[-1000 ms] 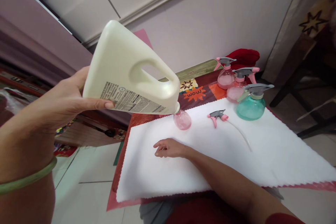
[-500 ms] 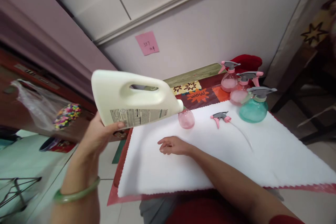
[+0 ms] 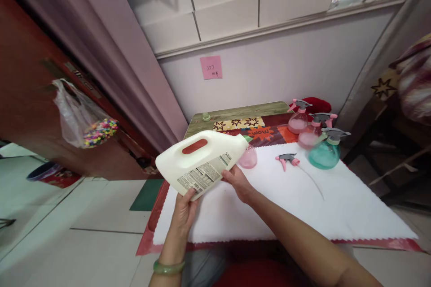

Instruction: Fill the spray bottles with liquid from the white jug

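A large cream-white plastic jug [image 3: 215, 143] with a built-in handle and a printed label is tilted, its mouth towards the right. My left hand [image 3: 186, 208] grips its base end, thumb on the label. Closer to the neck, my right hand [image 3: 238, 184] holds the jug's lower side with the thumb on its face. Just beyond the mouth sits a round pink bottle [image 3: 249, 158] with a green piece [image 3: 248, 138] at its top, partly hidden by the jug. To the right, a grey-and-pink spray head [image 3: 288, 160] with a thin tube lies on the white cloth [image 3: 269, 210].
Two pink spray bottles [image 3: 297, 123] and a teal spray bottle [image 3: 324, 156] stand at the back right. A small green cap [image 3: 206, 117] is on the wooden tabletop [image 3: 235, 110]. A plastic bag of colourful beads [image 3: 101, 132] hangs at left.
The jug has moved right and lower in view, its mouth now over the pink bottle. My right hand has come up from above the cloth and taken hold of it.
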`<state>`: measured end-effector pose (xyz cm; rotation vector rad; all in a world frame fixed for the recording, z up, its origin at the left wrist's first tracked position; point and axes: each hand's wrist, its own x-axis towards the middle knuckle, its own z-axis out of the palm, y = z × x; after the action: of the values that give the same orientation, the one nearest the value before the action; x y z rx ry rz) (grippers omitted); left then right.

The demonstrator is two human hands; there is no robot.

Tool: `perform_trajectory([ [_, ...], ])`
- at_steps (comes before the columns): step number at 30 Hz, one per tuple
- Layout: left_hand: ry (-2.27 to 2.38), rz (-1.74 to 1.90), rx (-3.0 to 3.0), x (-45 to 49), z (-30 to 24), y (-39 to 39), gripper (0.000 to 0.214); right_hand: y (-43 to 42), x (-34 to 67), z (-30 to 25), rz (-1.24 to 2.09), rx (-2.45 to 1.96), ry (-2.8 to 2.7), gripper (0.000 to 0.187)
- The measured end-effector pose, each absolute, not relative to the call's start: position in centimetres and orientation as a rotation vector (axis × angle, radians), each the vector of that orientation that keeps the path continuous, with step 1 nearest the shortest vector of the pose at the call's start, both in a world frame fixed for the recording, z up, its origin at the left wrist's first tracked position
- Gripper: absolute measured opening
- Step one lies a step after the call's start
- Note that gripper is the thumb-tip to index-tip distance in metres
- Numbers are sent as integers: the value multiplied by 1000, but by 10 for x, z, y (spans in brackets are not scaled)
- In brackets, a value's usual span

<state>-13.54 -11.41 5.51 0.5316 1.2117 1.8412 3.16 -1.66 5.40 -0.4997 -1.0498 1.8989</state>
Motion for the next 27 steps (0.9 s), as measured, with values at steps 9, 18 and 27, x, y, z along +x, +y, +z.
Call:
perform_trajectory([
  [9,1292,1722,780,-121,43,-112,79,-5,35,89,1462,-658,-1291,76],
  [18,1787,1732,866,-168,27,-100,116,14,23,98,1009,-1081,-1788,82],
  [27,2021,1602,1123,-184,37,-65,76,22,24,84,993,-847,-1831,88],
])
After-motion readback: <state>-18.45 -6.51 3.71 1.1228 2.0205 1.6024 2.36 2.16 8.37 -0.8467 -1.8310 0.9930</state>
